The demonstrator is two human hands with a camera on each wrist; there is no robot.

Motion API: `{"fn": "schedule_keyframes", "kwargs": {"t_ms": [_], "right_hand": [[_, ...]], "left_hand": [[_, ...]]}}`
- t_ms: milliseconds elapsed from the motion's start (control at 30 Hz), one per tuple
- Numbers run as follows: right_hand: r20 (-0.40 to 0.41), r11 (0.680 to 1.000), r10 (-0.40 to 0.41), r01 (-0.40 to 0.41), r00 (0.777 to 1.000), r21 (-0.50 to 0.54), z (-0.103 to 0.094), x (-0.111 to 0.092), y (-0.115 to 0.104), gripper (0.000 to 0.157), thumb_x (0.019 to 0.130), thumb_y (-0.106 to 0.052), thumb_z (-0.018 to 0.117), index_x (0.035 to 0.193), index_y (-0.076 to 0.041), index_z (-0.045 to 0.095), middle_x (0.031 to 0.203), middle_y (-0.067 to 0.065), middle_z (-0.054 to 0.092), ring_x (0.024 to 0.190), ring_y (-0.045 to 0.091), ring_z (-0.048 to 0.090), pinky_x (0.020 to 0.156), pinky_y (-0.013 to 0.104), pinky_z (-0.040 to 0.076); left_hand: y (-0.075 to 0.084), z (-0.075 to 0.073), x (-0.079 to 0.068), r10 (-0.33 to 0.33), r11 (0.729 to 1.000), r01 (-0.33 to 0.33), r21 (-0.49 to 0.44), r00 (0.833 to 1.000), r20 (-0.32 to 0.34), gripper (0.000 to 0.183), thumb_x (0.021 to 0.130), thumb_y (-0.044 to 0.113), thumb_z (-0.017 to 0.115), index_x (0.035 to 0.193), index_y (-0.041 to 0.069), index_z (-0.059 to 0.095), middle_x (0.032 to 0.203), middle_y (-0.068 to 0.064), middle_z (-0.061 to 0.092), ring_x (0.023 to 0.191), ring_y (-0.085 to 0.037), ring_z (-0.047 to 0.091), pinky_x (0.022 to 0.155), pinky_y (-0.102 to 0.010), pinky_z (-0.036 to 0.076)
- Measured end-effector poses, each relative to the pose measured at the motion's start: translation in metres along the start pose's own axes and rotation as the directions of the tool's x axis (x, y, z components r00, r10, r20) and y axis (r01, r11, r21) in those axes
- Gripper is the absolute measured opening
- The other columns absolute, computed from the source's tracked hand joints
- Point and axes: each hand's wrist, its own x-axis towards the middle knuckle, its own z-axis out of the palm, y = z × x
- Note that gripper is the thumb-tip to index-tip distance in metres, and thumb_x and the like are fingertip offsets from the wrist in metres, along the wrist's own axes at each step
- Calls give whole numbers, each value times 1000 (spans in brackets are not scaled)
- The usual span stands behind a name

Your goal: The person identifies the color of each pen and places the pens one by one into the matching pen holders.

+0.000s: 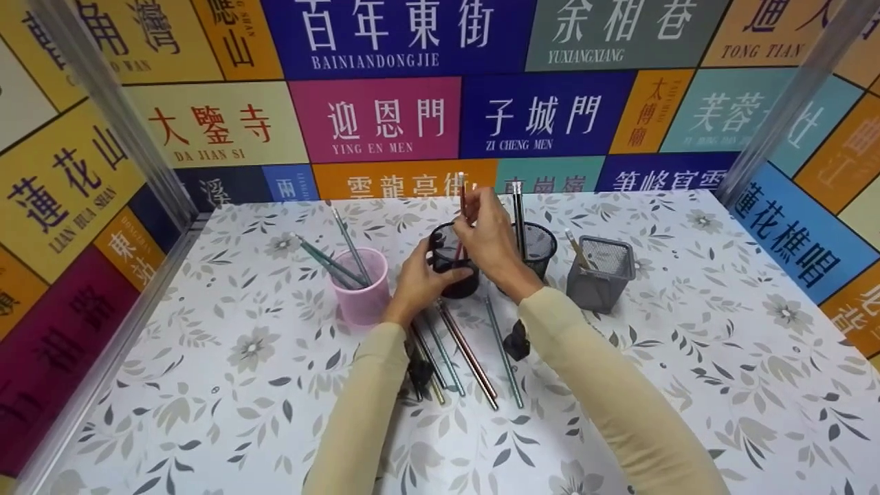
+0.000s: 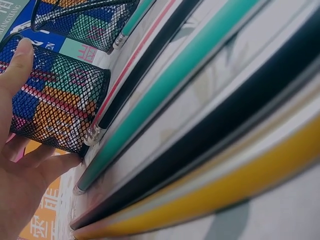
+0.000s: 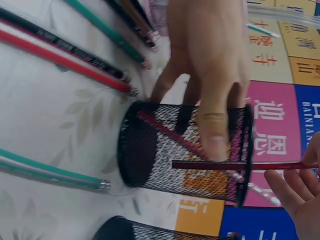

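- Pencils [image 1: 467, 354] lie loose on the worktop [image 1: 206, 412] nearest the person, between two beige sleeves [image 1: 357, 419]: red, black, teal and yellow ones, with one teal pencil [image 1: 504, 352] a little apart on the right.
- Just past them, to the left, I see a pink cup [image 1: 362, 299] with a few slim pencils [image 1: 333, 265] leaning out over its rim.
- Across on the right stands a squarish grey mesh holder [image 1: 598, 285], a single pencil [image 1: 579, 251] leaning in its left side.
- Between those two, the left hand [image 1: 421, 278] grips a black mesh cup [image 1: 462, 289], thumb on one side and fingers round the other.
- Over that cup, the right hand [image 1: 491, 230] pinches a red pencil [image 3: 225, 165] upright, its lower end inside the rim but short of the bottom; another red pencil [image 3: 175, 135] slants inside the same cup.
- Just to its right, a second black mesh cup [image 1: 541, 254] holds dark pencils [image 1: 518, 220] standing tall.
- Behind the worktop rises a wall of coloured signs [image 1: 392, 117] with Chinese lettering.
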Motion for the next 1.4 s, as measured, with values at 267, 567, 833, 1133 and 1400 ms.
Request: {"fn": "schedule_keyframes", "kwargs": {"t_ms": [267,567,833,1133,1400], "right_hand": [[69,994,70,-64,995,-86,11,-5,9,27,88,-1,63,114,-1,52,105,16,64,94,30,64,83,39,56],[117,996,45,-37,992,-78,16,-7,9,25,92,1,61,115,-1,53,107,16,62,98,29,63,86,36,56],[97,998,22,-16,995,-57,18,-10,13,26,93,5,58,118,0,53,110,17,62,101,30,63,89,37,57],[43,999,-16,18,999,-27,14,-13,17,26,91,8,59,115,1,56,104,17,64,98,30,63,88,38,56],[-8,999,3,-2,1000,40,6,-21,21,22,88,9,59,108,0,60,105,15,64,97,28,65,88,37,56]], "left_hand": [[0,-1,1,10,999,-10,32,1000,13,85,73,31,90,144,11,48,143,-14,58,131,-29,55,114,-40,43],[-2,-3,4,20,998,-20,54,1000,2,80,74,27,89,142,10,50,142,-14,59,132,-31,55,114,-42,43],[-2,-3,3,10,998,-10,60,1000,-1,82,73,27,90,142,9,49,141,-14,60,131,-30,56,114,-41,43],[0,-4,2,-22,998,22,54,1000,-5,88,71,35,90,144,12,48,144,-12,58,134,-29,54,116,-40,41],[3,-2,0,-43,998,42,38,999,24,85,73,32,89,143,9,46,141,-14,59,131,-29,55,115,-41,43]]}}
